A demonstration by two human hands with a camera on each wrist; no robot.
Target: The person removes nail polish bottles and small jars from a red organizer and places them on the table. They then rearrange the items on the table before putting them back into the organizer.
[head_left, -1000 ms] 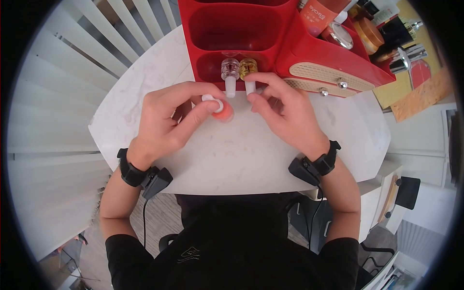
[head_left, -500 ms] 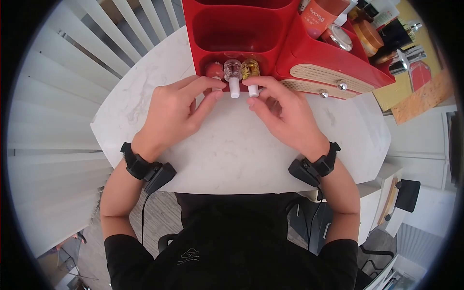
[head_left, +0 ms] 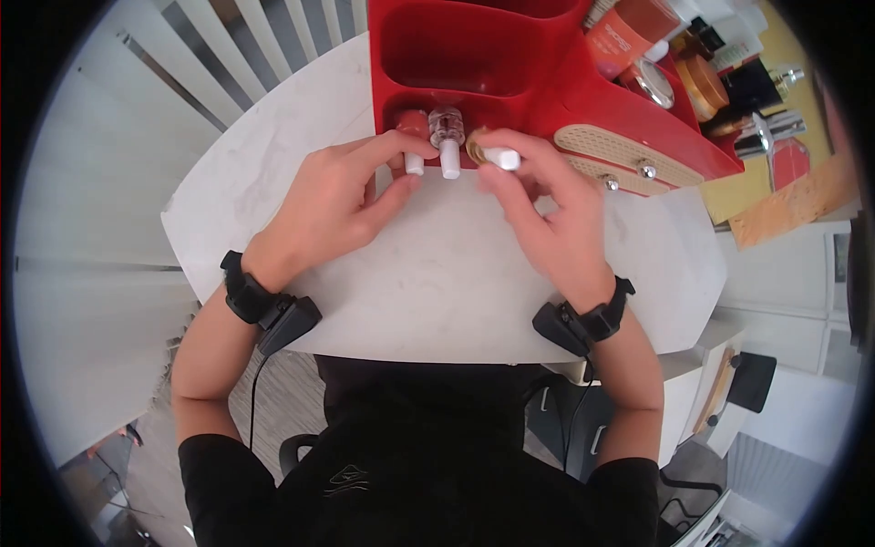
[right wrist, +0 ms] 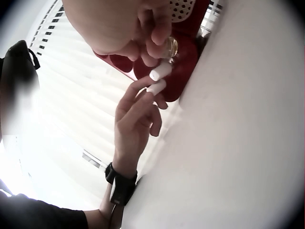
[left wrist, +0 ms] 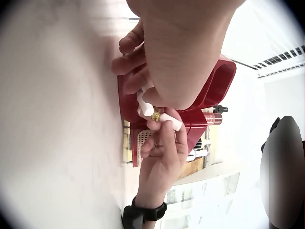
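Note:
In the head view my left hand (head_left: 337, 196) has thumb and index finger at the white cap of a pink bottle (head_left: 412, 120), which lies in the front compartment of the red organizer (head_left: 538, 105). Beside it lies a clear bottle (head_left: 446, 123), its white cap (head_left: 450, 159) towards me, untouched. My right hand (head_left: 551, 196) pinches a yellow bottle (head_left: 474, 148) at the compartment's right side, its cap (head_left: 503, 159) tilted to the right. The right wrist view shows the yellow bottle (right wrist: 172, 46) under the right fingers and the left hand (right wrist: 133, 131) at a cap (right wrist: 156, 87).
A drawer unit (head_left: 602, 150) with woven fronts and round knobs adjoins the organizer on the right. Cosmetics, among them an orange bottle (head_left: 629, 36), stand above it. The white marble-look table (head_left: 410, 283) spreads before me.
My left hand has moved the pink bottle from above the table into the front compartment. My right hand has turned and lifted the yellow bottle from beside the clear one.

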